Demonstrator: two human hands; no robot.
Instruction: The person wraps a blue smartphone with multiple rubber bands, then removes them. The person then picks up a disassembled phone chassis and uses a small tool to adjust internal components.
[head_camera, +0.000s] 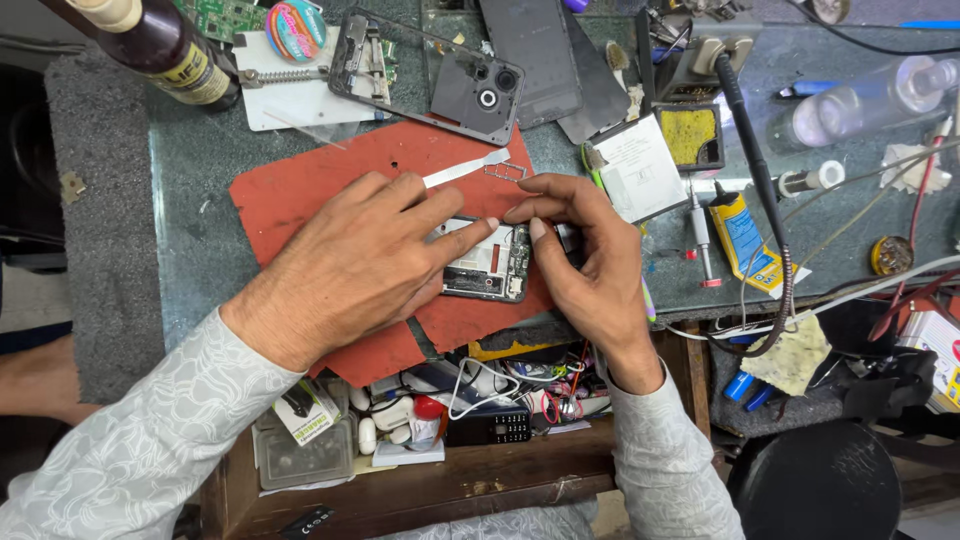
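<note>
While both hands press it, opened phone (487, 262) shows bare circuitry.

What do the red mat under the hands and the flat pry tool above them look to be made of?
Mat: probably rubber or silicone, since it is matte red, with scuffs and a ragged edge. Pry tool: likely bare metal; it is thin, flat and silvery, with a light sheen.

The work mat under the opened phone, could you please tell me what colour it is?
The work mat is red-orange, seen best in the head view, beneath the opened phone.
</note>
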